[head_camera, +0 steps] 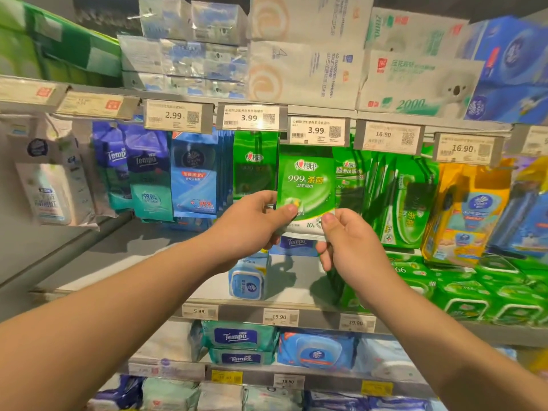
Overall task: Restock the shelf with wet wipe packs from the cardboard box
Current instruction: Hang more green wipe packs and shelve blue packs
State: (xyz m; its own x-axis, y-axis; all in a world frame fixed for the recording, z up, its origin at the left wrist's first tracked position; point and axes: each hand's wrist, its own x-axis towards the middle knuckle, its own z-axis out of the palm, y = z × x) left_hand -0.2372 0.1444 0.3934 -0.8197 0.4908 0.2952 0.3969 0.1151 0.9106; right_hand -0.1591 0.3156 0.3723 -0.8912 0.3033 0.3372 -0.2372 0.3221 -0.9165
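While both hands pinch the lower corners of the green wet wipe pack (305, 185) — left hand (255, 223), right hand (350, 244) — it sits upright before the hanging row under the 3.99 price tag (318, 131). Probably best to keep it level and slide its top hole onto the peg — the peg itself is hidden.

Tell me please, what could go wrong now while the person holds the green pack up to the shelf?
1. Both hands, left hand and right hand, pinch only the bottom edge of the green wet wipe pack; such a low grip may let the pack bend or slip.
2. Its top sits behind the 3.99 price tag, so the hanging point is hidden and could be missed.
3. The neighbouring green packs hang close and might get knocked.
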